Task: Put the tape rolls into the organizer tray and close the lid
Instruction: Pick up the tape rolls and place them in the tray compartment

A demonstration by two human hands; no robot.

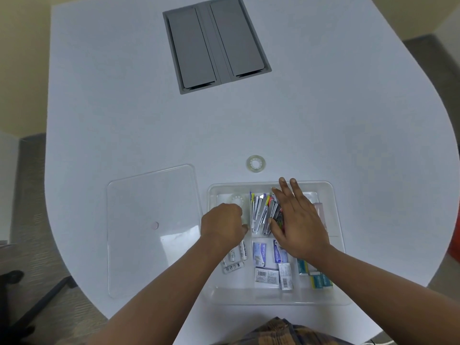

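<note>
Both forearms are reaching in from the bottom edge, hands sitting over the clear organizer tray (333, 195) on the white table (124, 108).

Left hand (224, 226) is curling into a loose fist, knuckles up, over the tray's far-left compartment. Fingers are tucked under, so can't tell whether it's gripping anything. A clear tape roll (236, 199) is lying in that same compartment, just past the knuckles, partly hidden by the hand.

Right hand (296, 217) is lying flat and released, palm down, fingers spread and pointing away toward the far rim. It's covering the right side of the staplers (261, 212) in the middle compartment; fingertips are reaching the tray's far wall. Not grasping anything visible.

Second tape roll (256, 164) is sitting flat on the table, outside the tray, just beyond its far edge.

Clear lid (151, 227) is lying flat on the table just left of the tray, off it.

Near compartments are holding batteries (236, 260), staple boxes (271, 265) and small teal boxes (316, 275).

Grey cable hatch (216, 43) is sitting in the tabletop, well apart at the far end
</note>
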